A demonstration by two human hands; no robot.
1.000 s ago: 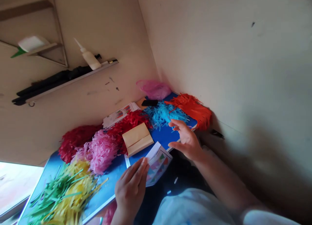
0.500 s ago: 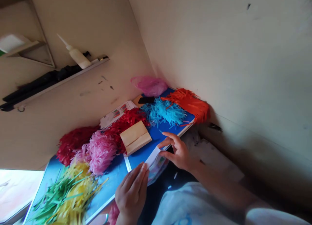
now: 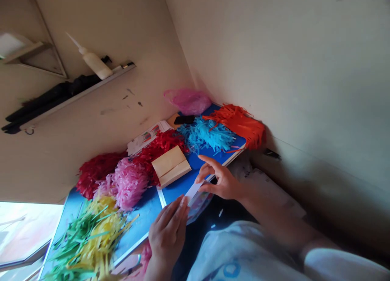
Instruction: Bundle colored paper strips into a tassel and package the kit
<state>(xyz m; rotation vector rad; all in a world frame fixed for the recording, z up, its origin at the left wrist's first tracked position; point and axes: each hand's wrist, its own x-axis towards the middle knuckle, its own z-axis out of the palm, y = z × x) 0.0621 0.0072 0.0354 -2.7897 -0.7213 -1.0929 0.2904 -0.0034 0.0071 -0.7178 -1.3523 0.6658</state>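
Note:
A white strip [image 3: 194, 190] runs between my two hands at the table's front edge, with a clear patterned plastic piece [image 3: 199, 208] hanging below it. My left hand [image 3: 171, 228] grips the strip's near end, fingers pressed together. At the far end my right hand [image 3: 217, 179] pinches the strip between thumb and a finger, its index finger raised. Just beyond my hands, a folded brown paper packet [image 3: 171, 167] lies on the blue table [image 3: 149, 208], partly over red paper fringe [image 3: 166, 145].
Pink fringe [image 3: 129, 183], yellow fringe [image 3: 102, 236] and green fringe [image 3: 73, 236] lie at the left. Blue fringe [image 3: 210, 135], orange fringe [image 3: 243, 126], a black phone [image 3: 184, 119] and a pink bag [image 3: 189, 101] are at the back. A bottle [image 3: 96, 63] rests on a wall ledge [image 3: 82, 92].
The view has shifted slightly, so the table appears a little higher and further right. Both hands still hold the strip; my right index finger has lifted a little.

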